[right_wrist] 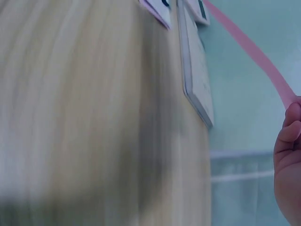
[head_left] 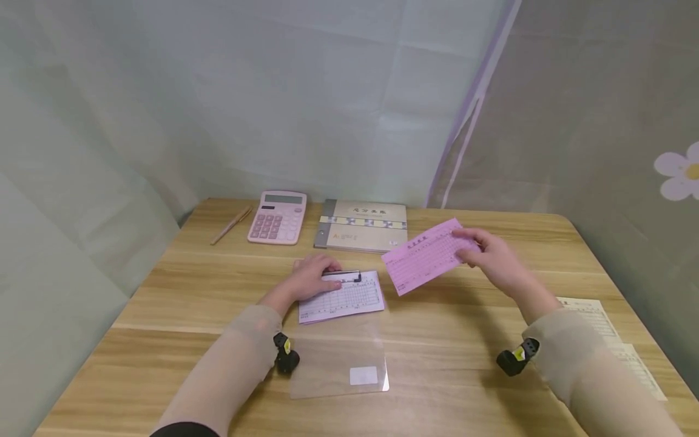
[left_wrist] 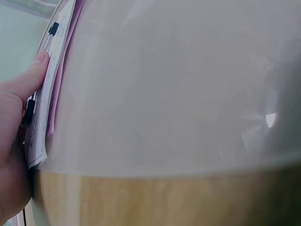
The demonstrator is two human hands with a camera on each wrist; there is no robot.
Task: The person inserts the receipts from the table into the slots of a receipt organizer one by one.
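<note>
A pink printed form (head_left: 420, 260) is held up above the table by my right hand (head_left: 499, 261), which pinches its right end between thumb and fingers. The right wrist view shows this pink form (right_wrist: 256, 54) nearly edge-on. My left hand (head_left: 308, 279) grips the top of a clear clipboard (head_left: 333, 358), its thumb (left_wrist: 35, 75) lying at the metal clip (head_left: 349, 277). Under that clip lies a stack of white printed forms (head_left: 355, 297), with a pink sheet (left_wrist: 57, 96) beneath the white in the left wrist view. The other left fingers are partly hidden.
At the back of the wooden table (head_left: 191, 303) lie a pen (head_left: 230, 226), a pink calculator (head_left: 277, 217) and a beige account book (head_left: 363, 224). Pale printed forms (head_left: 590, 315) lie on the right, partly behind my right forearm. Curtains (head_left: 327, 103) stand behind the table.
</note>
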